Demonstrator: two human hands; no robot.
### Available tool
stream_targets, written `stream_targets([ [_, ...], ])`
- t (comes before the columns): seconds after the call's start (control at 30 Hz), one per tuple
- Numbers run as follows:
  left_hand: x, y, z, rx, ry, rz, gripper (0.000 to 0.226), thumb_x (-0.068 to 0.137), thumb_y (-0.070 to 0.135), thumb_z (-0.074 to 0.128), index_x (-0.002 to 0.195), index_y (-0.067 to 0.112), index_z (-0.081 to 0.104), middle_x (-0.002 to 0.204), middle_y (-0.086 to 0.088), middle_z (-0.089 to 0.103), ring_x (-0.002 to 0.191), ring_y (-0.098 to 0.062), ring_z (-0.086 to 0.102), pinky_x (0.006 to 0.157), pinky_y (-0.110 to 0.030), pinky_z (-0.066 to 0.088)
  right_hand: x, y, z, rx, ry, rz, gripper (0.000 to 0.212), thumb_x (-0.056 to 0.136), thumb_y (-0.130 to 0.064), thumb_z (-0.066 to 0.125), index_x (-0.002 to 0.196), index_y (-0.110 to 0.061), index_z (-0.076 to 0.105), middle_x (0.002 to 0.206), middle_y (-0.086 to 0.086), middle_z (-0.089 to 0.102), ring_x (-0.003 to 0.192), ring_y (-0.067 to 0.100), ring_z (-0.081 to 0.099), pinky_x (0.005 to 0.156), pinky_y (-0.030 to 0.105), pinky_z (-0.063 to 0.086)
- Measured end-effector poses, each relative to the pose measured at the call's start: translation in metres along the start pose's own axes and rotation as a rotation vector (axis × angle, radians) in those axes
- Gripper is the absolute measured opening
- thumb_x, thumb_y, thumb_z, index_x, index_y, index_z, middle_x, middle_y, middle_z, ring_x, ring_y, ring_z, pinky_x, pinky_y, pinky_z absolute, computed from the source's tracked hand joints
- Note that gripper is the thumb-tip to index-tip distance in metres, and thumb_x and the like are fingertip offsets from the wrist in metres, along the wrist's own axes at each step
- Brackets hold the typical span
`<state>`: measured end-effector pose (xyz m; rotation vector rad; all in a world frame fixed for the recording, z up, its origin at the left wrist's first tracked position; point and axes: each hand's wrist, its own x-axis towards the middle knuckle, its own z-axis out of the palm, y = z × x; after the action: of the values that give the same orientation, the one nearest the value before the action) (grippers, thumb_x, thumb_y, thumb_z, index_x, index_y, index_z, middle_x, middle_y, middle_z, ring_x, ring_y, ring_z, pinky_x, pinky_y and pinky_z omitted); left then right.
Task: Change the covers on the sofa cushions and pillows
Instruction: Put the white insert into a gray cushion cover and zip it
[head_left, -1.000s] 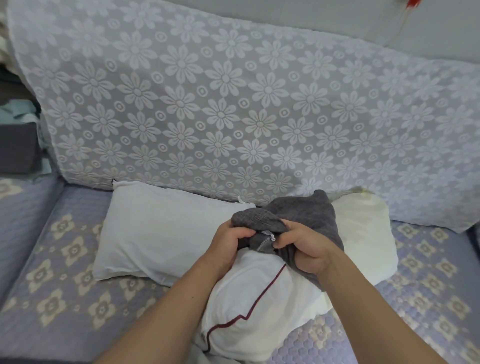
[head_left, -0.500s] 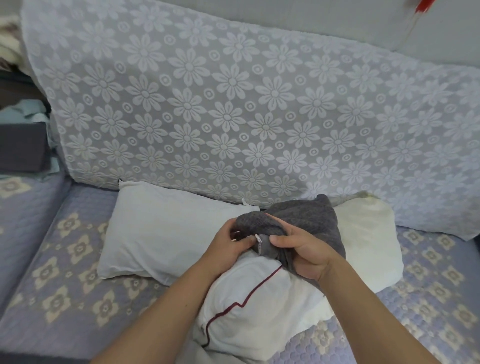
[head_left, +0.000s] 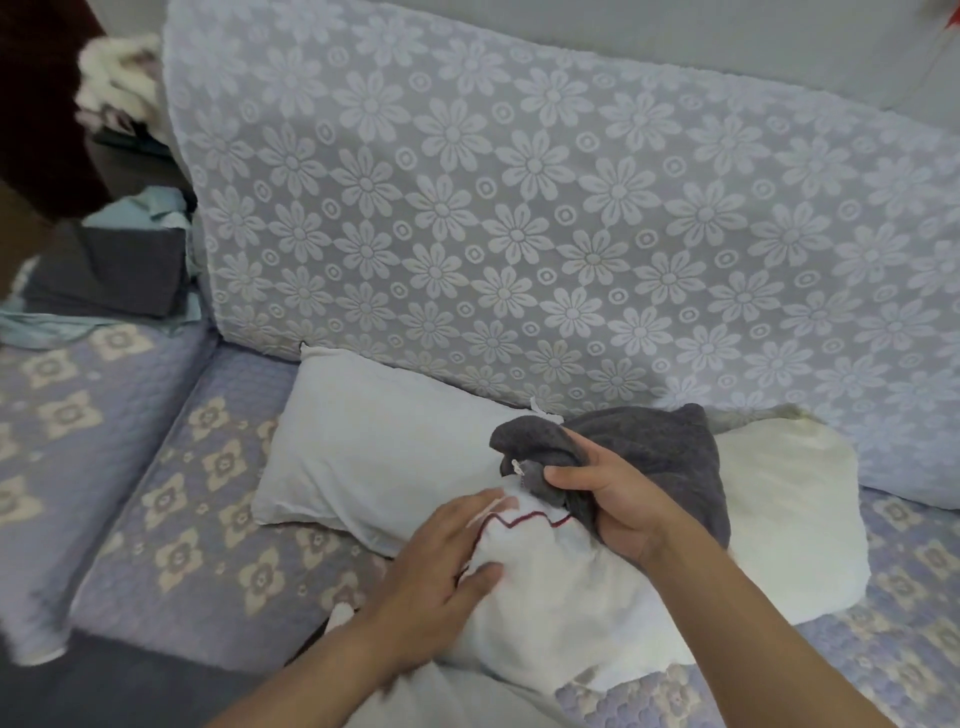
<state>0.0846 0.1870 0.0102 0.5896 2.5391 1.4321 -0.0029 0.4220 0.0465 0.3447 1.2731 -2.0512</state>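
Note:
A dark grey pillow cover with a small zipper pull at its mouth is bunched over the far end of a white pillow with a dark red seam. My right hand grips the grey cover near the zipper. My left hand lies on the white pillow's near left side, thumb and fingers spread and pressing the fabric. Two bare pillows lie behind on the seat: a white one at the left and a cream one at the right.
The sofa seat has a lilac quilted cover with cream flowers. A lace flower-pattern throw drapes the backrest. Folded dark grey and light blue cloth lies at the far left. A dark edge runs along the seat's front left.
My left hand let go of the grey cover's mouth and moved down onto the white pillow. The right hand keeps its grip. The view shifted to the left.

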Motion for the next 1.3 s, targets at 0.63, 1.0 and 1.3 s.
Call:
stream_targets([
  [0.63,0.053,0.018,0.024,0.044,-0.331,-0.512,0.041,0.099,0.051,0.051,0.072,0.021,0.051,0.082,-0.003,0.065,0.092,-0.028,0.064,0.074,-0.035,0.045,-0.045,0.0,0.017,-1.141,0.233,-0.129,0.074,0.082,-0.014,0.075,0.144,-0.04,0.046,0.127,-0.028,0.057,0.113,-0.011,0.056,0.102,0.021,0.047],
  [1.0,0.049,0.017,0.029,0.021,-0.399,-0.453,0.033,0.101,0.048,0.05,0.083,0.021,0.055,0.096,-0.006,0.067,0.095,-0.025,0.062,0.079,-0.033,0.045,-0.026,-0.013,-0.004,-0.788,0.135,0.164,0.06,0.093,0.013,0.051,0.134,-0.03,0.058,0.091,0.0,0.073,0.074,0.012,0.063,0.062,0.025,0.049],
  [1.3,0.046,0.01,0.036,-0.291,0.067,-0.659,0.031,0.076,0.039,0.086,0.078,0.022,0.06,0.073,0.015,0.067,0.068,-0.003,0.058,0.064,-0.018,0.043,-0.012,0.0,-0.002,-1.032,0.33,0.376,0.021,0.088,-0.012,0.057,0.067,-0.013,0.061,0.06,0.005,0.051,0.048,0.014,0.041,0.046,0.024,0.032],
])
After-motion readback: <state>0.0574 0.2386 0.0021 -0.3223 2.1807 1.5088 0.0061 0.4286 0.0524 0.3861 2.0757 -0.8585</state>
